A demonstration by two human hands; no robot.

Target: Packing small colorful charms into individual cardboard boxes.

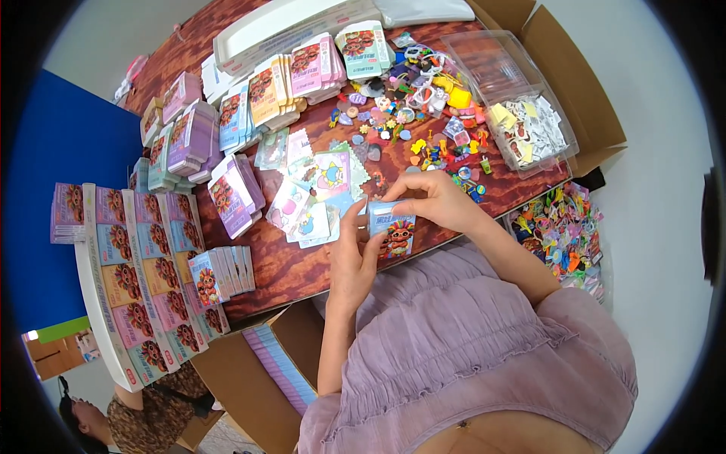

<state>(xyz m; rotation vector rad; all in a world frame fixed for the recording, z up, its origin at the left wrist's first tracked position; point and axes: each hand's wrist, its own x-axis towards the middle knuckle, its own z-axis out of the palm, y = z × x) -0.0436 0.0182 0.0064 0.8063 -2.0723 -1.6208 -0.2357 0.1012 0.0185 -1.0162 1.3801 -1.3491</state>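
Observation:
Near the table's front edge, a small blue printed carton (398, 236) with a red-haired cartoon figure is held between both hands. My left hand (353, 261) grips its left side, thumb and fingers closed on the edge. My right hand (432, 200) pinches the upper end, where a pale flap shows. Whether anything is inside the carton cannot be seen. Just beyond my left hand lie overlapping cartoon sticker sheets (331, 175). Past my right hand are scattered small plastic charms (432, 151).
Stacks of flattened cartons (271, 92) line the table's far left. Display trays of filled cartons (125, 284) stand at the left, beside a short carton row (236, 271). A clear tub of packets (529, 136) sits at right, above a bag of trinkets (561, 234). Another person (144, 424) is at lower left.

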